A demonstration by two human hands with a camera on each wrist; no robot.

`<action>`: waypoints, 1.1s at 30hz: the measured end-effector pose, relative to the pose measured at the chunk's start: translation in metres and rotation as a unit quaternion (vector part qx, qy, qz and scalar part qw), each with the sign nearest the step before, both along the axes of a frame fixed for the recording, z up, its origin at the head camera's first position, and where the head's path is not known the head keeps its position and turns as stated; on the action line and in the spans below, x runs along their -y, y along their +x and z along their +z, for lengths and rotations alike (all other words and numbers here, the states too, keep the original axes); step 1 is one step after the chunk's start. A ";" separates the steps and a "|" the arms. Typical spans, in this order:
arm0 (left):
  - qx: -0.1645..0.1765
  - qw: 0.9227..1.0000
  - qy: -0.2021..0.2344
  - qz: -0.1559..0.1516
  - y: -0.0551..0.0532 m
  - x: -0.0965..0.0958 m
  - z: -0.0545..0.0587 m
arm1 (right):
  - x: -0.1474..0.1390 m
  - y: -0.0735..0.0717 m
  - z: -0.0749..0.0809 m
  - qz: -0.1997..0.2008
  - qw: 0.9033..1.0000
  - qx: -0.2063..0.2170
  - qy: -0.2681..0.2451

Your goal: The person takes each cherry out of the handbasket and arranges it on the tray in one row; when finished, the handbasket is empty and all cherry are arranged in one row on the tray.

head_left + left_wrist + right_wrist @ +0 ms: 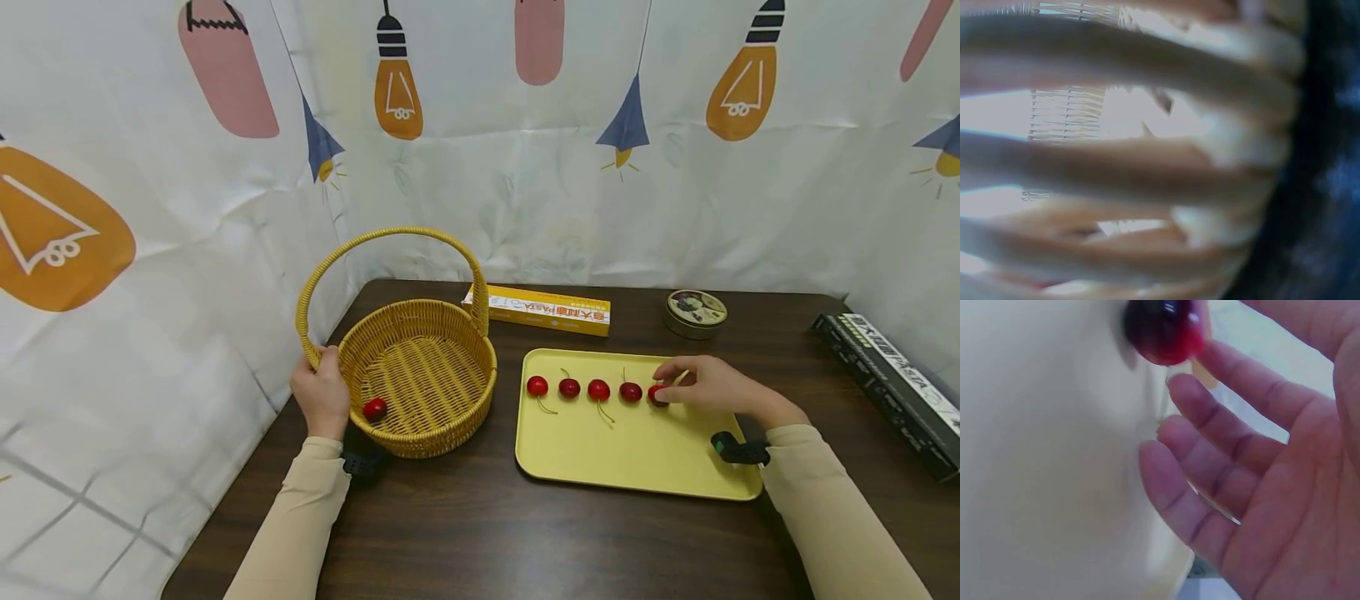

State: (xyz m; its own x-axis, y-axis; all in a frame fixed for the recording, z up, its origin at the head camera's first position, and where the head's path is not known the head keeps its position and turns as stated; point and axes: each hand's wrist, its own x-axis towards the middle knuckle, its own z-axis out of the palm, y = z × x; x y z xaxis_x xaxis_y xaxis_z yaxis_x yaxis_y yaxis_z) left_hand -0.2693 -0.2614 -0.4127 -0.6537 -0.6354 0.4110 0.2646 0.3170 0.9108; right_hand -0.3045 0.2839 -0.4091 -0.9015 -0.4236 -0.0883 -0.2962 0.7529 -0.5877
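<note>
On the left, a yellow wicker basket (480, 375) with a tall arched handle stands on the table, with one red cherry (375, 409) inside. My left hand (322, 396) grips the basket where the handle meets the rim; its fingers are blurred in the left wrist view. A yellow tray (600, 458) carries several cherries with stems in a row, including one cherry (537, 386) at the left end. Over the right end, my right hand (705, 387) pinches a dark red cherry (1163, 331) between thumb and forefinger. The thumb tip lies outside the right wrist view.
A yellow pasta box (551, 310) lies behind the basket and tray. A round tin (695, 313) sits at the back right, and a long black pasta box (885, 392) lies along the right edge. Printed cloth (487, 208) hangs behind the table (480, 525).
</note>
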 end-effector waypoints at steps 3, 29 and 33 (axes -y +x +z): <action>0.000 1.000 -0.001 -0.002 0.001 0.000 0.000 | 0.000 0.002 0.007 -0.037 0.999 -0.037 -0.006; 0.000 1.000 0.009 -0.005 0.000 0.000 -0.002 | 0.231 0.014 0.046 0.205 0.950 -0.197 -0.128; -0.007 1.000 0.004 -0.005 0.000 -0.001 -0.002 | 0.272 0.018 0.034 0.214 0.944 -0.223 -0.112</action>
State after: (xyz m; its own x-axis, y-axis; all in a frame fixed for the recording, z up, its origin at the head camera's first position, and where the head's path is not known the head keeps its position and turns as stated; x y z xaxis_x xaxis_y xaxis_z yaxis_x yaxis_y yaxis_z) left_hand -0.2695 -0.2605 -0.4144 -0.6540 -0.6321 0.4156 0.2810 0.3070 0.9093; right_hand -0.2869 0.0116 -0.3749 -0.5701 -0.7206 0.3946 -0.8006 0.3795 -0.4637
